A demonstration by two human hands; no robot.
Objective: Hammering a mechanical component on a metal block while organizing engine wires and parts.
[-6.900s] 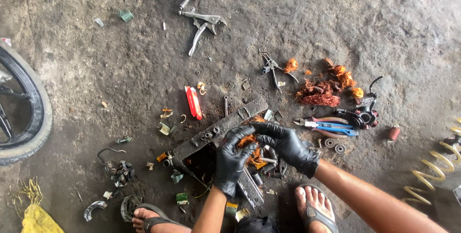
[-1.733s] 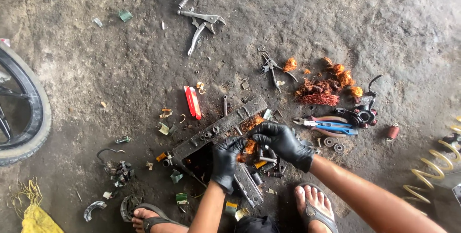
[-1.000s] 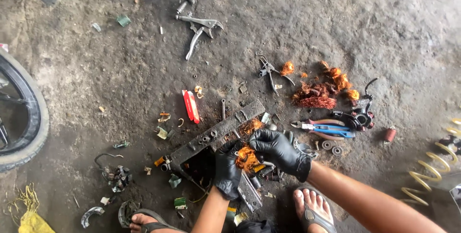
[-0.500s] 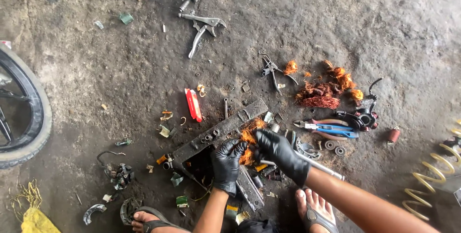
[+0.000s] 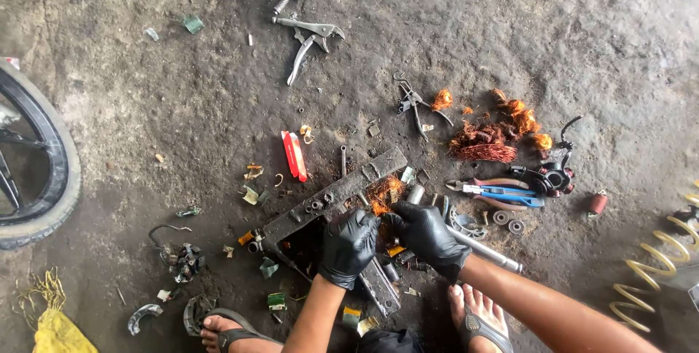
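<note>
Both my hands wear black gloves and work over a dark metal angle frame point(image 5: 331, 204) lying on the dirty concrete floor. My left hand point(image 5: 348, 246) pinches a small tuft of orange copper wire point(image 5: 380, 196) at the frame's inner edge. My right hand point(image 5: 428, 238) is closed beside it, gripping the same wire bundle from the right. A steel rod point(image 5: 480, 247) runs out from under my right wrist.
Pulled copper wire is heaped point(image 5: 484, 145) at the upper right, with blue-handled pliers point(image 5: 499, 191), washers and a dark part nearby. Locking pliers point(image 5: 306, 40) lie at the top. A red utility knife point(image 5: 294, 155), a tyre point(image 5: 40, 164) at left, a yellow spring point(image 5: 655, 266) at right, my sandalled feet point(image 5: 480, 316) below.
My hands have shifted slightly along the frame while tugging the copper wire; the orange tuft now sits higher, by the frame's edge. The view has wobbled a little.
</note>
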